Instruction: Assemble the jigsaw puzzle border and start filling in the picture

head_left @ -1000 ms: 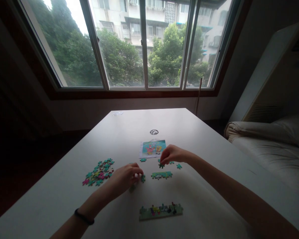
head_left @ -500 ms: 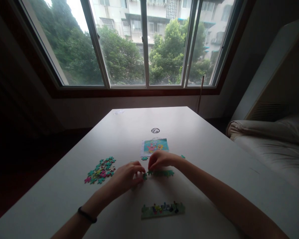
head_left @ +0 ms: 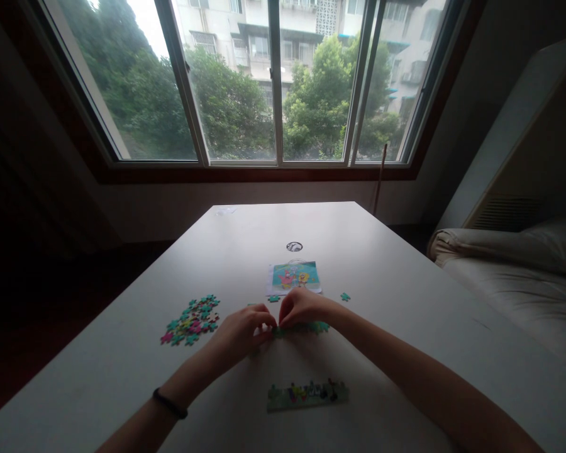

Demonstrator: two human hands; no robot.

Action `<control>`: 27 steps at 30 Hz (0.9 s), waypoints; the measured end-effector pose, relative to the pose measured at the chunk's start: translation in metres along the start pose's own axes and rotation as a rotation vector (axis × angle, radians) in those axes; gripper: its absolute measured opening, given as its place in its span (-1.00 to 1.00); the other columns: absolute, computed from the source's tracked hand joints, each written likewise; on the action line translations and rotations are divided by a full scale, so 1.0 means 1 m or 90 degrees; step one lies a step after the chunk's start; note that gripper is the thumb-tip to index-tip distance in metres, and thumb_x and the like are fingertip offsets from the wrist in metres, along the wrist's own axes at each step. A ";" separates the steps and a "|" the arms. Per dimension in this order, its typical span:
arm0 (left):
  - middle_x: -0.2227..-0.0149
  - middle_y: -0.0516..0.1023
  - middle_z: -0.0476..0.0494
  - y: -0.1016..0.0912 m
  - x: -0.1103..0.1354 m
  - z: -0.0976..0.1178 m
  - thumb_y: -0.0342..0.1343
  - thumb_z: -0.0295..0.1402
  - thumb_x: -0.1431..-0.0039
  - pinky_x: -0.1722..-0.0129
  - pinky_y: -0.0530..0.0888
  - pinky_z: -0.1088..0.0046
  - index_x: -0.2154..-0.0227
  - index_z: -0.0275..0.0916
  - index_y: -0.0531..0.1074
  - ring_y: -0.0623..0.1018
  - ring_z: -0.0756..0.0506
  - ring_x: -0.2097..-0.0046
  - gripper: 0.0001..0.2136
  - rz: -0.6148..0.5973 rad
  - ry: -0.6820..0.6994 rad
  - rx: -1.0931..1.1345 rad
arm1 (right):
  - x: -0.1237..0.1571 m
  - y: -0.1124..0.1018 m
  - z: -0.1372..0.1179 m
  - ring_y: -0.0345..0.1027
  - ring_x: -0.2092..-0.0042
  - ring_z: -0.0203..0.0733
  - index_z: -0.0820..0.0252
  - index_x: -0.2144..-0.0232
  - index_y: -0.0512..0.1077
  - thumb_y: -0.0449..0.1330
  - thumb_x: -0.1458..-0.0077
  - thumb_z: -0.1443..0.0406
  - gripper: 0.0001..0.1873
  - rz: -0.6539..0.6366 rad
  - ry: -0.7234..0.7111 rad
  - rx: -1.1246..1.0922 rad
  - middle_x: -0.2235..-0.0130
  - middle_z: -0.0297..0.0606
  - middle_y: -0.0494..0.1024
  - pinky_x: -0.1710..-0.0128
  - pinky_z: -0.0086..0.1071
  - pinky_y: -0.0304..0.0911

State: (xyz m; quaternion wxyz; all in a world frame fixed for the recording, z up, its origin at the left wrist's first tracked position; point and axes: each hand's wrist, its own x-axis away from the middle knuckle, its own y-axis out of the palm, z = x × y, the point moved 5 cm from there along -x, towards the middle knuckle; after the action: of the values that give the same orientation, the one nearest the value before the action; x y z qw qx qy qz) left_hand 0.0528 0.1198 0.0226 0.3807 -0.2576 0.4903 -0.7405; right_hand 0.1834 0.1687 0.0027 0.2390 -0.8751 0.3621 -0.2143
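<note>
Across your pale worktop [head_left: 353, 245], thin pieces look likely to slide at a nudge. Your left hand [head_left: 248, 324] curls with fingers slightly parted and your right hand [head_left: 309, 306] draws thumb and fingertips together, meeting at the row's left end; whether either holds a piece cannot be told. The loose heap [head_left: 191, 324] lies left of your left hand. Nearer you, the joined strip [head_left: 307, 399] looks light and stiff, apt to part at seams: support its full length. The picture sheet [head_left: 295, 277] lies flat just beyond. Your hands screen most of the puzzle row [head_left: 318, 327]. Stray green piece [head_left: 345, 296]: best pinched by opposite edges.
</note>
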 end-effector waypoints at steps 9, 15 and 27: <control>0.27 0.50 -0.01 -0.002 0.001 0.002 0.04 -0.43 -0.06 0.30 0.35 0.54 0.34 -0.12 0.51 0.50 -0.03 0.31 -0.83 -0.003 -0.012 0.021 | -0.001 0.000 0.001 0.25 0.50 -0.34 0.23 0.51 0.56 0.29 0.29 0.31 -0.83 0.003 0.021 0.021 0.62 -0.42 0.43 0.56 -0.53 0.08; 0.28 0.50 0.00 -0.002 0.000 0.001 0.04 -0.42 -0.07 0.30 0.34 0.54 0.34 -0.11 0.51 0.50 -0.03 0.31 -0.83 0.000 -0.010 0.024 | -0.002 0.000 0.001 0.24 0.50 -0.35 0.25 0.50 0.54 0.28 0.30 0.34 -0.83 -0.011 0.044 0.010 0.61 -0.43 0.42 0.56 -0.53 0.09; 0.29 0.51 -0.01 0.000 -0.001 0.000 0.04 -0.42 -0.07 0.31 0.35 0.53 0.33 -0.12 0.52 0.51 -0.03 0.33 -0.83 0.004 -0.012 0.029 | 0.006 0.004 -0.008 0.25 0.50 -0.35 0.27 0.48 0.53 0.27 0.23 0.34 -0.85 0.033 0.024 0.069 0.59 -0.39 0.42 0.57 -0.55 0.04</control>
State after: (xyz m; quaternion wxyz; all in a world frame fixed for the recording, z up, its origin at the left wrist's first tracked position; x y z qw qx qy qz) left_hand 0.0536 0.1207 0.0230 0.3930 -0.2542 0.4706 -0.7480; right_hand 0.1811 0.1597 0.0085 0.2848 -0.8471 0.3767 -0.2438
